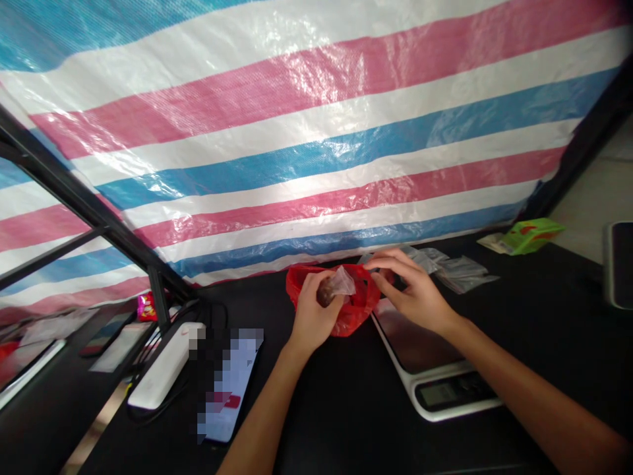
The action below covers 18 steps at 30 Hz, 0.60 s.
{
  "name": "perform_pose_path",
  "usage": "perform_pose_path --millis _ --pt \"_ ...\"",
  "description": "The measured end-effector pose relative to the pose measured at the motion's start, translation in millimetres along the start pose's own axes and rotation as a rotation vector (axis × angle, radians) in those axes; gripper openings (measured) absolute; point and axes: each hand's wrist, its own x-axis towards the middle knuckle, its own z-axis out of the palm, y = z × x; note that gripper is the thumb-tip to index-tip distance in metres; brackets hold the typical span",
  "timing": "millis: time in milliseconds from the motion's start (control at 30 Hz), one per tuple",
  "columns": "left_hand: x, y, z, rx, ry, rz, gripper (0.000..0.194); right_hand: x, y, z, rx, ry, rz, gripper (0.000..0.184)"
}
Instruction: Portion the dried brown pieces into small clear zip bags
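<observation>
My left hand (314,320) is shut around a small transparent plastic bag (342,284) with a brown lump (325,291) inside it. The hand sits in the mouth of a red plastic bag (368,310), which hides part of the lump. My right hand (410,293) hovers just to the right, its fingers curved and apart over the red bag's rim. Below that hand lies a white digital kitchen scale (445,392), and the red bag rests on its far corner.
Several flat transparent bags (459,272) lie behind the scale on the black table (346,435). A green packet (537,236) sits at the back right. To the left are a pixelated phone (227,386) and a white power bank (165,366). A striped tarp (316,132) hangs behind.
</observation>
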Motion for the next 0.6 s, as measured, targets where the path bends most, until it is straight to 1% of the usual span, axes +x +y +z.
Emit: perform_pose_path --millis 33,67,133,233,300,400,500,600 --pt "2 -6 -4.3 0.148 0.039 0.059 0.036 0 2 -1 -0.042 0.008 -0.018 0.025" --pt "4 -12 -8.9 0.276 0.048 0.104 0.040 -1 4 -2 -0.079 0.007 -0.036 0.027" --pt "6 -24 -17.7 0.475 0.023 0.170 0.045 -2 6 -5 -0.140 -0.018 -0.066 0.031" --pt "8 -34 -25.9 0.652 -0.048 0.194 0.049 -3 8 -7 -0.205 -0.072 -0.082 0.036" --pt "7 -34 -27.3 0.714 -0.082 0.186 0.048 -4 7 -7 -0.234 -0.099 -0.079 0.037" --pt "6 -31 -26.5 0.748 -0.090 0.167 0.052 -5 5 -7 -0.246 -0.131 -0.085 0.038" --pt "6 -30 -26.4 0.718 -0.074 0.161 0.059 -4 5 -7 -0.240 -0.132 -0.107 0.040" --pt "7 -33 -27.8 0.671 -0.050 0.173 0.059 -2 7 -9 -0.238 -0.129 -0.113 0.039"
